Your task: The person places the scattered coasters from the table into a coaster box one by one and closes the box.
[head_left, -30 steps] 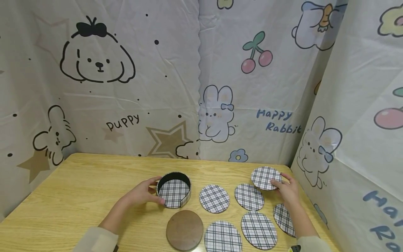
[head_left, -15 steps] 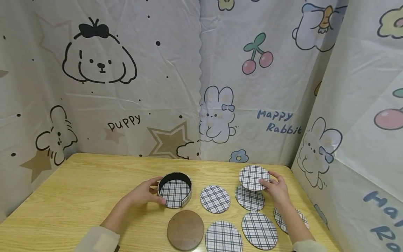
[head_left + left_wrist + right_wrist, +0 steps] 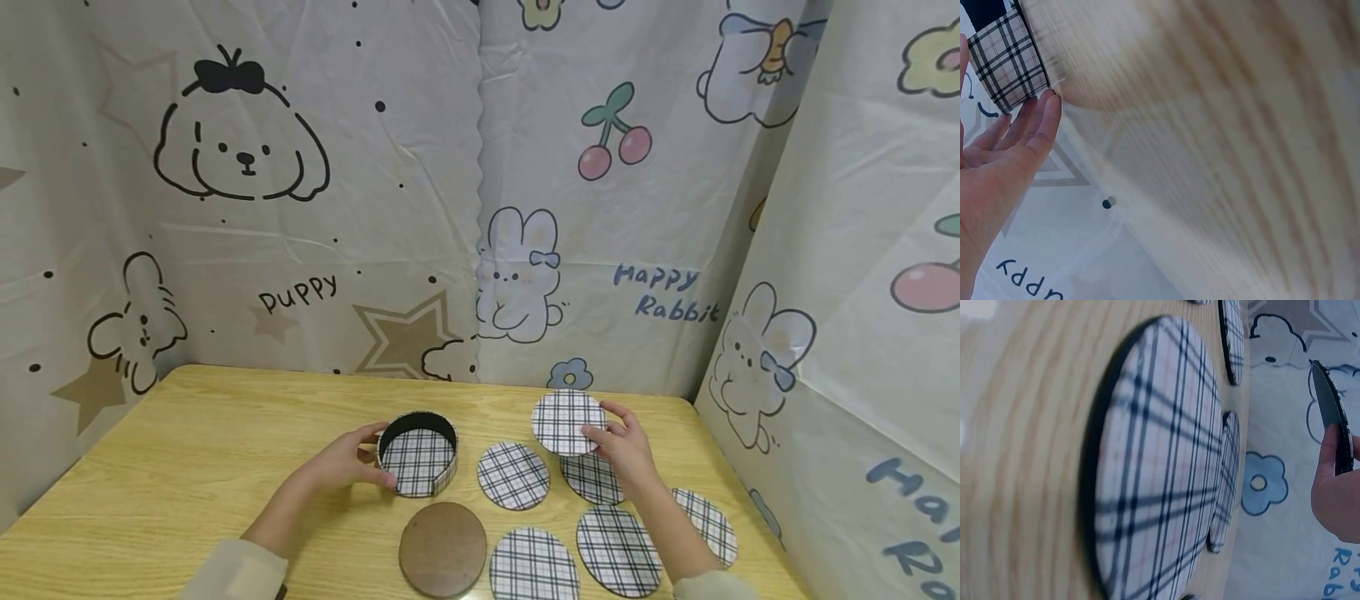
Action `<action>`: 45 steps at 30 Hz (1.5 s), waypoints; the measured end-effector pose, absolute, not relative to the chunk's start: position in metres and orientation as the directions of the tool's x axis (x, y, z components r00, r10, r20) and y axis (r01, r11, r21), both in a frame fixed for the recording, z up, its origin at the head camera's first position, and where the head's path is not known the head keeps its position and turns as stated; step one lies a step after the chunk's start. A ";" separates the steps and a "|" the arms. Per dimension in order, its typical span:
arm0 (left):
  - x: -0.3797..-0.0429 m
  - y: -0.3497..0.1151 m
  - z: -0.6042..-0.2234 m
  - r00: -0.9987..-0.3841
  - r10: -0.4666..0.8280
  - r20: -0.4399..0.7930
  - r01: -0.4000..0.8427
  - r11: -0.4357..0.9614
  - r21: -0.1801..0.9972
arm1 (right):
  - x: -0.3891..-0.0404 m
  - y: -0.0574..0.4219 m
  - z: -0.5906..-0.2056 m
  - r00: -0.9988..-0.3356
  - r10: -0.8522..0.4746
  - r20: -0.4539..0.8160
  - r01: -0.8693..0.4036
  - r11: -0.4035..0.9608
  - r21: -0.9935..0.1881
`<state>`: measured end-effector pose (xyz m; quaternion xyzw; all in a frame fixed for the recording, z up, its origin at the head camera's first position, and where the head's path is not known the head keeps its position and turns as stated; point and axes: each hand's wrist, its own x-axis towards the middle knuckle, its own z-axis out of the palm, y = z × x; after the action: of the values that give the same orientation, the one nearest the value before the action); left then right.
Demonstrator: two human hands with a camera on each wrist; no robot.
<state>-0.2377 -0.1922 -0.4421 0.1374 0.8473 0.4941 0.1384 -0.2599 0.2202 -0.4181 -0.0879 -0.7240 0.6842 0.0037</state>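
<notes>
In the head view my left hand (image 3: 352, 460) grips a round plaid coaster holder (image 3: 447, 482) from its left side, thumb at the front and fingers at the back. A plaid coaster lies in its bottom, below the black inner wall. The left wrist view shows the fingertips against the holder's plaid side (image 3: 1010, 59). My right hand (image 3: 624, 442) pinches a round plaid coaster (image 3: 566, 421) by its right edge, raised above the table. Its dark underside faces the palm side in the right wrist view. Beneath it, another coaster (image 3: 592, 482) is partly covered.
On the wooden table (image 3: 187, 467) lie several more plaid coasters, among them one right of the holder (image 3: 513, 475) and one at the far right (image 3: 708, 525), partly behind the right forearm. A plain brown disc (image 3: 442, 550) lies in front. Printed cloth (image 3: 405, 183) hangs behind.
My right hand has carried the plaid coaster leftward, from above the far-right coaster to over the back one. The left hand and the holder have stayed in place.
</notes>
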 end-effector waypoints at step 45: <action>-0.235 -0.192 -0.441 -0.929 0.356 -0.095 0.085 0.457 0.885 | -0.252 0.088 -0.430 -0.992 -0.122 -0.040 0.041 -0.002 -0.999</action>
<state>-0.2349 -0.1925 -0.4414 0.1310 0.8430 0.5041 0.1345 -0.2517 0.0885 -0.4298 0.0287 -0.7040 0.7073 -0.0575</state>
